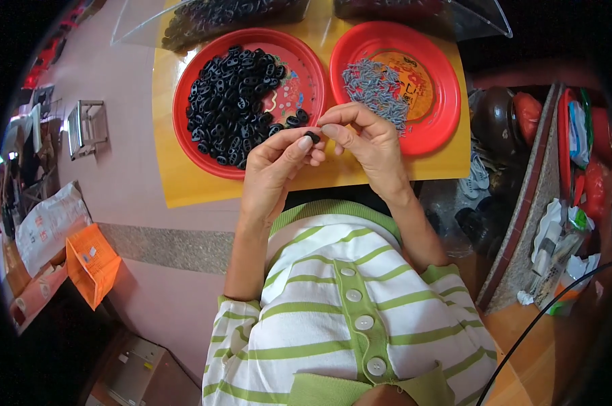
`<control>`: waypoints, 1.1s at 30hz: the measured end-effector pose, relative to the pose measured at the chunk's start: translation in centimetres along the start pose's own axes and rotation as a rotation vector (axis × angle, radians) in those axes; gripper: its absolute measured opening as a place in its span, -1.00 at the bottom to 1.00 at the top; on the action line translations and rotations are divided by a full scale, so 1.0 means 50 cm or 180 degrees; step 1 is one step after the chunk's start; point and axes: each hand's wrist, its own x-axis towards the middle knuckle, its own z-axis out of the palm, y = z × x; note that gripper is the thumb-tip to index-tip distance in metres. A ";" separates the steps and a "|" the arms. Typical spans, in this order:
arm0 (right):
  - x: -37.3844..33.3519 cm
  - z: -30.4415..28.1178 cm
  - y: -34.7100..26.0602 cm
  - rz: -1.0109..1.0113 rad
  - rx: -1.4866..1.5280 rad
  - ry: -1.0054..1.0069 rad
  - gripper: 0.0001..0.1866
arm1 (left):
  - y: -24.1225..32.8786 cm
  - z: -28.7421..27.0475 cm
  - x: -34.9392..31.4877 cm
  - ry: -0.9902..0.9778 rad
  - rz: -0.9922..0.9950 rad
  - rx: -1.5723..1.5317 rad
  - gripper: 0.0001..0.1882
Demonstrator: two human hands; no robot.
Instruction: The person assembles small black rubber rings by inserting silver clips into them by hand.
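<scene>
Far L on the yellow bench (198,189): red tray (306,71) w/ a heap of black pieces (235,101), approx. 11 o'clock from the L hand (282,159). L hand pinches one black piece (312,137) btwn thumb & fingers, at its 1–2 o'clock, partly covered, long axis running approx. 10-to-4. Next, R hand (367,139): thumb & index drawn together, tips just beside the piece's upper end; too small to tell if they grip a pin or touch the piece. Piece lies at 9 o'clock from the R hand's middle, nearer the L, which has it. Far R: 2nd red tray (448,115) w/ grey pins (373,88), 12–1 o'clock from R hand.
</scene>
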 end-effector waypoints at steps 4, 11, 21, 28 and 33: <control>0.000 0.006 0.004 0.0062 -0.0015 -0.0087 -0.87 | -0.001 -0.002 0.002 -0.0006 -0.0006 0.0035 -0.79; -0.002 0.009 0.008 -0.0084 -0.0246 -0.0110 -0.89 | -0.001 0.000 0.004 0.0072 0.0041 0.0157 -0.82; -0.017 0.004 0.036 -0.0153 0.0109 -0.0116 -0.88 | -0.008 0.006 0.006 0.0020 0.0116 0.0357 -0.84; 0.057 -0.013 -0.014 -0.0844 -0.2197 -0.0244 -0.88 | 0.006 -0.021 -0.007 0.0184 0.0385 0.0824 -0.85; 0.086 0.009 -0.001 -0.1504 -0.3389 -0.0564 -0.86 | 0.000 -0.040 -0.015 -0.0069 0.0535 0.1010 -0.86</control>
